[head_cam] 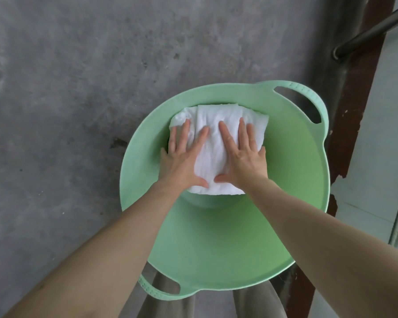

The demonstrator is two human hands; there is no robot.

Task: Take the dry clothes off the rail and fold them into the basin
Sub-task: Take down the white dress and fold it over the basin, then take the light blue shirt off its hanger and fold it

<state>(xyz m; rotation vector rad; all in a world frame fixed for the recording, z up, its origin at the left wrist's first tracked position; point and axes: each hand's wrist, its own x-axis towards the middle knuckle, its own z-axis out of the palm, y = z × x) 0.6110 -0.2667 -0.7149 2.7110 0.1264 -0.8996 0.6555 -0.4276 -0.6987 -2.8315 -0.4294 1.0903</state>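
A folded white garment (218, 145) lies in the bottom of a pale green plastic basin (292, 180), toward its far wall. Both hands press flat on the cloth: the left hand (182, 157) on its left part, the right hand (241, 154) on its right part, fingers straight and slightly spread, thumbs pointing inward and nearly meeting at the near edge of the fold. The basin has two slotted handles, one at its far right (308, 99) and one at its near left (156, 290), and stands on a grey concrete floor (67, 88). Right of the basin runs a brown painted strip (359, 92), with a metal rail (372, 28) above it. The person's trouser legs (255, 304) show under the basin's near rim.
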